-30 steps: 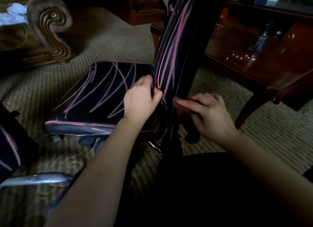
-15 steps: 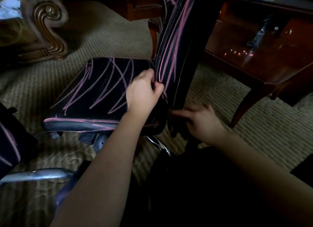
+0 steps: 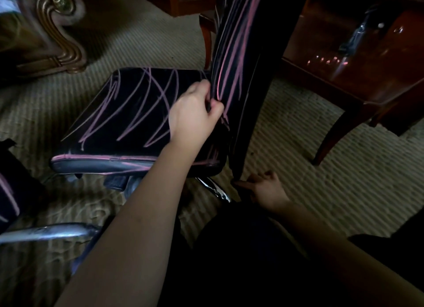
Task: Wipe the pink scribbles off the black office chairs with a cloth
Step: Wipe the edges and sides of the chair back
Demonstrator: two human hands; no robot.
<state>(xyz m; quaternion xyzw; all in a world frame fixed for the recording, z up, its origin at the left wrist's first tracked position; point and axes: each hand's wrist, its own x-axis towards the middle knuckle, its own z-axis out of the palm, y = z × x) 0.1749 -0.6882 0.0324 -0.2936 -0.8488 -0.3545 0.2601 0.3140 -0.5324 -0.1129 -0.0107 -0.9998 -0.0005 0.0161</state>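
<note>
Pinching the backrest (image 3: 261, 54) front edge above the seat joint, left hand (image 3: 195, 114) curls thumb and fingers on it; right hand (image 3: 267, 191), at 5 o'clock, touches its bottom tip, grip unclear; padded black seat (image 3: 128, 114) at 9 o'clock; pink scribbles (image 3: 236, 54) streak both; ribbed carpet (image 3: 298, 169) open at 3 o'clock.

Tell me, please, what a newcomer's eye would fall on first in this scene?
Bright pink scribbles criss-cross the black chair's seat at centre left and streak up its backrest in the middle. The left hand pinches the backrest's lower edge, and the right hand is at its bottom tip.
</note>
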